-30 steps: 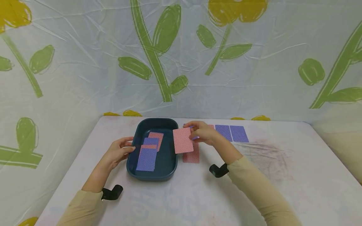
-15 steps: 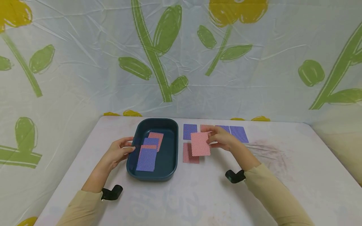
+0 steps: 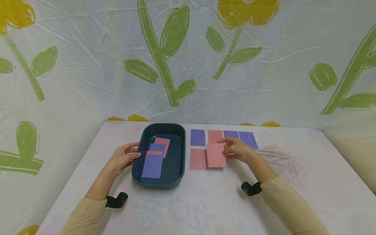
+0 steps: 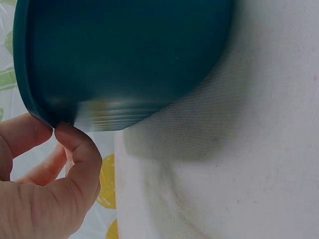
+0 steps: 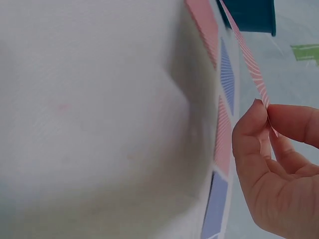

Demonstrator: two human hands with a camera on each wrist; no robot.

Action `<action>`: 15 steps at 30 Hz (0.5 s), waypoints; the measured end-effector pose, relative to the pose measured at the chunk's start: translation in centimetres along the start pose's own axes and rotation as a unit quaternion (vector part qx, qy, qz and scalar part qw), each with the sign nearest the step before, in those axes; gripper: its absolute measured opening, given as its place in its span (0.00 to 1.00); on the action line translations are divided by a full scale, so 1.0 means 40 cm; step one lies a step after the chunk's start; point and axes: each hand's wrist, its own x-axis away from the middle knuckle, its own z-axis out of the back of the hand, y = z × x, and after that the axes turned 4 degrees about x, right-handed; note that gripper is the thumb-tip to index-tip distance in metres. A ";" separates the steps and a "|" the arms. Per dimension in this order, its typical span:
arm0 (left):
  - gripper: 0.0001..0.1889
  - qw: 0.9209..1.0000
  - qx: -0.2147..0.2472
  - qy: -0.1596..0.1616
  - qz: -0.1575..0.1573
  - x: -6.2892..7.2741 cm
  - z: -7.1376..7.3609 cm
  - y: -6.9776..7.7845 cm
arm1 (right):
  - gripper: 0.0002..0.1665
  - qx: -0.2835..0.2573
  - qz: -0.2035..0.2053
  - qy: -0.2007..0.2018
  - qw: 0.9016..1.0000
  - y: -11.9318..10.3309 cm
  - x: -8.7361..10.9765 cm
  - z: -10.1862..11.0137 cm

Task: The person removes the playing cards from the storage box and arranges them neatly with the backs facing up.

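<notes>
Red card (image 3: 216, 155), pinched between thumb and fingers of the right hand (image 3: 238, 150) above the table (image 3: 205, 202). Beside it, a second red card (image 3: 198, 160) lies flat; behind, a row of four cards (image 3: 197, 137). The left hand (image 3: 124, 157) pinches the rim of a tray (image 3: 173, 171) containing overlapping cards (image 3: 152, 166).

Tray (image 3: 173, 166) on tbl (image 3: 205, 202), L of card row (image 3: 231, 134) (other cards (image 3: 152, 165) inside).

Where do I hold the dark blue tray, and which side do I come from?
Probably pinch the tray by its left rim, near the middle, coming from the left: that edge is thin and raised, the left hand grips it there, and the tabletop cards lie to the right.
</notes>
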 end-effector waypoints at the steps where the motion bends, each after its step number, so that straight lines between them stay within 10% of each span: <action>1: 0.29 1.000 -0.001 0.001 0.001 -0.001 0.000 0.000 | 0.33 0.001 -0.004 0.002 1.000 0.004 0.000 0.001; 15: 0.28 1.000 0.001 0.003 -0.001 0.004 -0.003 0.005 | 0.33 -0.007 -0.014 0.021 1.000 0.060 -0.015 0.002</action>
